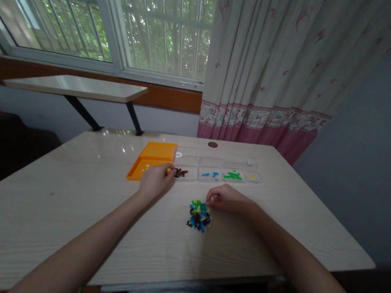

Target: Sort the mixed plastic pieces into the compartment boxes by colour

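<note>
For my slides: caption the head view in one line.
Left hand at a clear compartment tray holding colour-sorted pieces, right hand beside a mixed pile on a wooden table.

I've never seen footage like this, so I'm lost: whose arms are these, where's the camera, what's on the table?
No machine here: the camera sits on a person's head, looking down at their own bare arms. On the table, the left hand rests at a clear sorting box beside its brown pieces. The right hand curls by a pile of mixed coloured pieces. An orange tray lies left of the box. Whether either hand holds a piece is too small to tell.
</note>
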{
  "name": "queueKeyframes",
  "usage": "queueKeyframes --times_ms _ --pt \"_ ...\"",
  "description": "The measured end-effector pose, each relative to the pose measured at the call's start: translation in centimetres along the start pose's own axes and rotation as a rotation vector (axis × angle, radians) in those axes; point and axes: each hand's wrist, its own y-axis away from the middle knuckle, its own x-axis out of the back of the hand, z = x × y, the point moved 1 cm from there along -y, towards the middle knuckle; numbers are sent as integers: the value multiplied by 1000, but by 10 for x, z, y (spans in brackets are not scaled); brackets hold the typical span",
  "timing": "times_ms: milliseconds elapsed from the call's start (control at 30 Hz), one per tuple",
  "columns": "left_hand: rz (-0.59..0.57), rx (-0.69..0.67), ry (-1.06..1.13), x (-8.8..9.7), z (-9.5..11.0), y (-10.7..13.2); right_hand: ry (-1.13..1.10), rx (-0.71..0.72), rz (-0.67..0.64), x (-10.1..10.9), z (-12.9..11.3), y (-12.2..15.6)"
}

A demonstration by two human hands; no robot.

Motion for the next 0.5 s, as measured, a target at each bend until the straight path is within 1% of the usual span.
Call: queueKeyframes --times_ms 133,300,400,500 --pt "-18 -7 -28 -2 -1 -1 9 9 -9 1 1 0" --pt "-1 -28 -6 0 0 1 37 21 -13 2 2 0" --pt "-4 -80 35 1 2 4 38 55 -32 3 2 1" --pt "-28 -171 88 0 8 8 45 75 -60 4 1 1"
